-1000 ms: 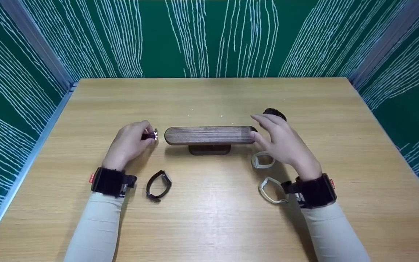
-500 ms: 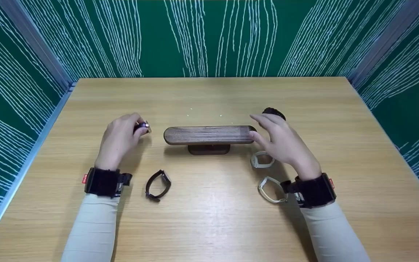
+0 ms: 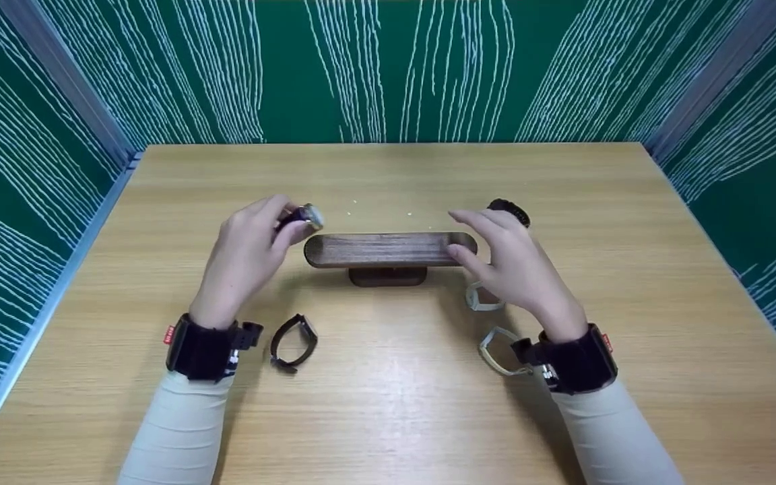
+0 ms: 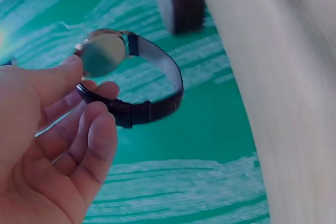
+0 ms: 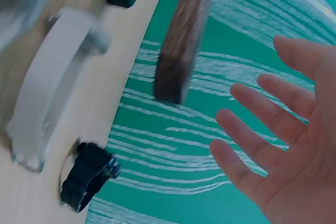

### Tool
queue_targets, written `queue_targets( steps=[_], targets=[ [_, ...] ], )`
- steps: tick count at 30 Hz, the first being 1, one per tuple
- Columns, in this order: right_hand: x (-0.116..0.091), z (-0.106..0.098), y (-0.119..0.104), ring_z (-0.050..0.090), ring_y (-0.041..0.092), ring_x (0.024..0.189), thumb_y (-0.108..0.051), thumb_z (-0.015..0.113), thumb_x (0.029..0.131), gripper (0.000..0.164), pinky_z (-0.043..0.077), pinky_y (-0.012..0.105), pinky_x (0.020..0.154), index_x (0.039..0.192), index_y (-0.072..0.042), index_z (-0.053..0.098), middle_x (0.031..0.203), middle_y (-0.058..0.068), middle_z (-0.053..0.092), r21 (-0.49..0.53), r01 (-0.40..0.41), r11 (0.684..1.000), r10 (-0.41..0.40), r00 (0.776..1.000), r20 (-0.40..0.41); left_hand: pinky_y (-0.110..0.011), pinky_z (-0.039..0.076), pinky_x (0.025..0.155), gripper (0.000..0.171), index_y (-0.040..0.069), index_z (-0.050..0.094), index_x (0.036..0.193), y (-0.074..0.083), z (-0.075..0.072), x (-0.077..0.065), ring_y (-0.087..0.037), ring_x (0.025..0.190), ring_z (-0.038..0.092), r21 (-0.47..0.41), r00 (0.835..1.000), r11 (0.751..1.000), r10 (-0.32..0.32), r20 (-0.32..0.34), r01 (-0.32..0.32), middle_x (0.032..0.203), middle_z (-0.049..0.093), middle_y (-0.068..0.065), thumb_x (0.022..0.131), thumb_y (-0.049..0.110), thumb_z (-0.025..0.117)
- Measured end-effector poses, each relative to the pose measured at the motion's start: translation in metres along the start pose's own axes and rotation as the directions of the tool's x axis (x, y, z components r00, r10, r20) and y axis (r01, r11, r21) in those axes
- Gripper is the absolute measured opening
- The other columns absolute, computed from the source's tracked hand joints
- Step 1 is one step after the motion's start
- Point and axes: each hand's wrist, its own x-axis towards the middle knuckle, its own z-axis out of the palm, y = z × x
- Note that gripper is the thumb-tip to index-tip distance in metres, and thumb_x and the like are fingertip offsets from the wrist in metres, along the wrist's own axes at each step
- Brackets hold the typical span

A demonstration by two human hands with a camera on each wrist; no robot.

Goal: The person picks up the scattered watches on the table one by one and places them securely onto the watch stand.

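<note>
My left hand pinches a wristwatch between thumb and fingers, above the table near the left end of a dark wooden watch stand. In the left wrist view the watch shows its round metal case back and a dark strap bent into a loop. My right hand hovers over the stand's right end, fingers spread and holding nothing. The right wrist view shows its straight fingers apart from the wooden bar.
A black watch stands on the table at front left. Two pale watches are near my right forearm, partly covered by it. Behind my right hand lies a black watch with a chunky band. Green patterned walls border the table.
My left hand first drew back left with the watch, then lifted it and brought it right toward the stand. My right hand has shifted slightly left over the stand's end.
</note>
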Motion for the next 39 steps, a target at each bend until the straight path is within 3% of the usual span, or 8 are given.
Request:
queue_targets(
  steps=[7,13,18,24,30,39],
  targets=[
    [0.0,0.006,-0.027,0.062,0.026,0.132,-0.024,0.077,0.1,0.052,0.046,0.045,0.115,0.147,-0.007,0.062,0.14,0.009,0.068,0.114,0.019,0.993,-0.02,1.0,0.013,-0.033,0.059,0.077,0.027,0.009,0.069,0.119,0.033,0.008,-0.004,-0.02,0.089,0.068,-0.095,0.993,0.99,0.112,0.035,-0.109,0.108,0.075,-0.007,0.104,0.03,0.068],
    [0.0,0.015,-0.042,0.066,0.023,0.125,-0.025,0.078,0.099,0.052,0.052,0.042,0.109,0.145,-0.008,0.063,0.136,0.008,0.071,0.193,0.014,0.981,-0.022,0.999,0.041,-0.033,0.061,0.083,0.027,0.005,0.068,0.123,0.051,0.019,-0.008,-0.021,0.093,0.072,-0.128,0.968,0.962,0.247,0.038,-0.24,0.111,0.076,-0.009,0.105,0.026,0.067],
    [0.001,0.02,-0.048,0.068,0.026,0.123,-0.025,0.079,0.098,0.052,0.056,0.042,0.104,0.145,-0.007,0.064,0.136,0.01,0.071,0.241,0.02,0.97,-0.035,0.998,0.057,-0.034,0.06,0.086,0.024,0.006,0.067,0.12,0.06,0.025,-0.011,-0.019,0.095,0.072,-0.153,0.95,0.941,0.312,0.033,-0.303,0.109,0.076,-0.006,0.107,0.026,0.065],
    [0.003,0.021,-0.051,0.071,0.019,0.116,-0.021,0.079,0.098,0.045,0.059,0.034,0.099,0.14,-0.009,0.068,0.132,0.003,0.073,0.305,0.032,0.952,-0.056,0.996,0.071,-0.032,0.058,0.08,0.021,0.008,0.066,0.121,0.066,0.03,-0.013,-0.014,0.087,0.066,-0.193,0.932,0.92,0.358,0.059,-0.341,0.107,0.075,-0.003,0.108,0.025,0.063],
    [0.004,0.022,-0.05,0.073,0.016,0.113,-0.017,0.08,0.096,0.033,0.061,0.036,0.096,0.127,-0.007,0.075,0.124,0.004,0.076,0.33,0.007,0.944,-0.034,0.996,0.077,-0.032,0.056,0.078,0.019,0.009,0.065,0.12,0.065,0.034,-0.013,-0.013,0.084,0.063,-0.203,0.918,0.905,0.392,0.06,-0.373,0.104,0.075,-0.001,0.107,0.023,0.064],
    [0.005,0.02,-0.048,0.076,0.016,0.105,-0.011,0.081,0.094,0.029,0.061,0.037,0.094,0.123,-0.005,0.076,0.117,0.004,0.078,0.413,-0.036,0.91,-0.003,0.996,0.093,-0.031,0.057,0.077,0.02,0.008,0.064,0.124,0.063,0.035,-0.013,-0.013,0.084,0.063,-0.212,0.919,0.908,0.386,0.08,-0.362,0.104,0.074,-0.002,0.109,0.021,0.062]
  ],
)
